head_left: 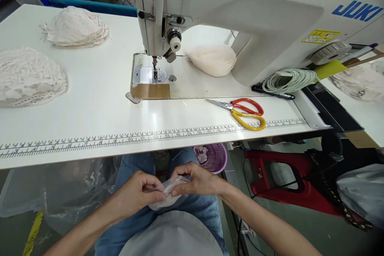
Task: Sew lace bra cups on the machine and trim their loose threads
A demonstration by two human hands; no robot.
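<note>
L hand [145, 193] & R hand [192, 180]: grips pinching lace piece [171, 192] betw. them.

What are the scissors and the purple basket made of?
The scissors look like shiny metal in the blades, because they gleam grey. Their red and yellow handles seem to be smooth plastic, or maybe coated metal, since they're brightly coloured and a bit glossy. The purple basket is probably plastic: it's one even colour, with lots of little holes in its thin wall.

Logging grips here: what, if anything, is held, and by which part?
A small whitish fabric piece: the left hand pinches its left side, the right hand its right side.
</note>
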